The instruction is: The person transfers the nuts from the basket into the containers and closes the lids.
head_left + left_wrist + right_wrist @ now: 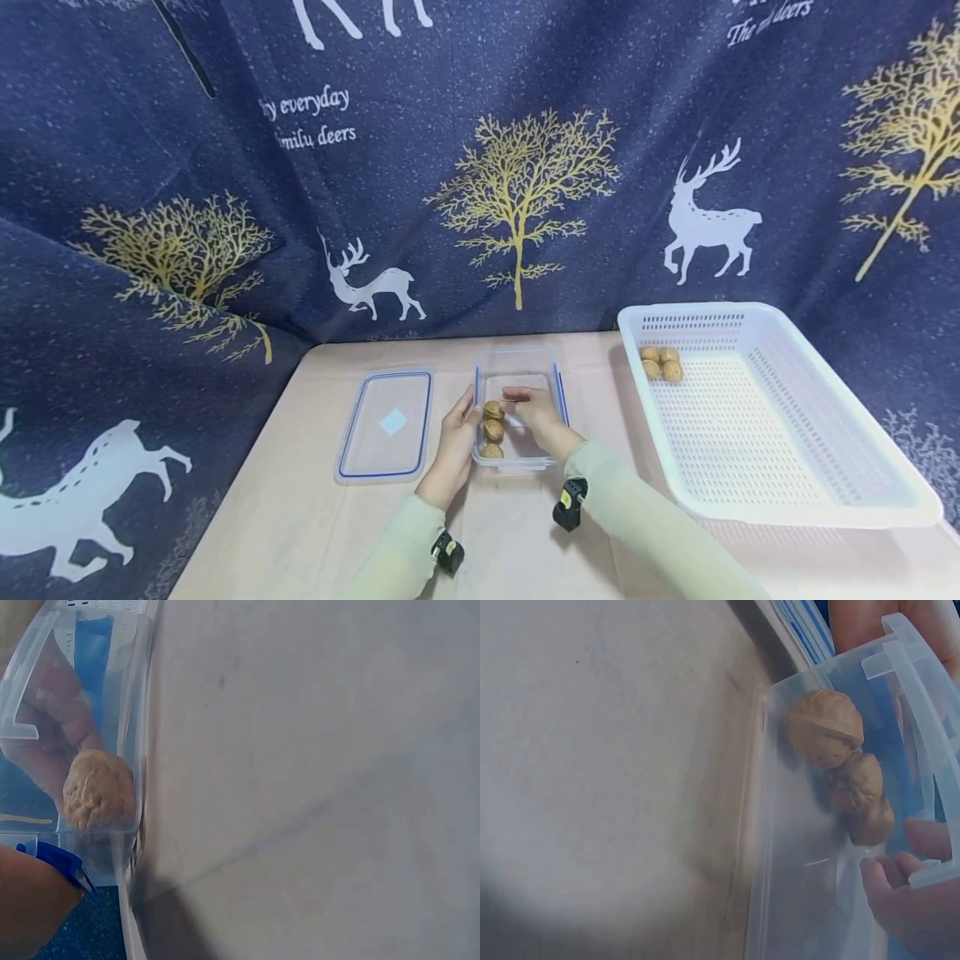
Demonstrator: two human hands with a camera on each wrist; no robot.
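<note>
In the head view, a clear plastic container (pixel 527 354) with blue edging stands on the table. Three walnuts (pixel 493 430) lie in a row along its left wall. My left hand (pixel 450 446) rests against the outside of that wall, fingers extended along it. My right hand (pixel 534 410) reaches inside, fingertips beside the farthest walnut. Through the clear wall in the right wrist view, thumb and fingers of the right hand (pixel 907 900) are apart near the walnuts (pixel 825 727), gripping none. The left wrist view shows one walnut (pixel 99 790) up close beside the wall.
Left of the container lies its clear lid (pixel 386 396) with a blue seal and a pale square label. A white perforated basket (pixel 750 450) stands on the right, several walnuts (pixel 662 364) in its far left corner. A dark blue printed cloth (pixel 465 225) hangs behind the table.
</note>
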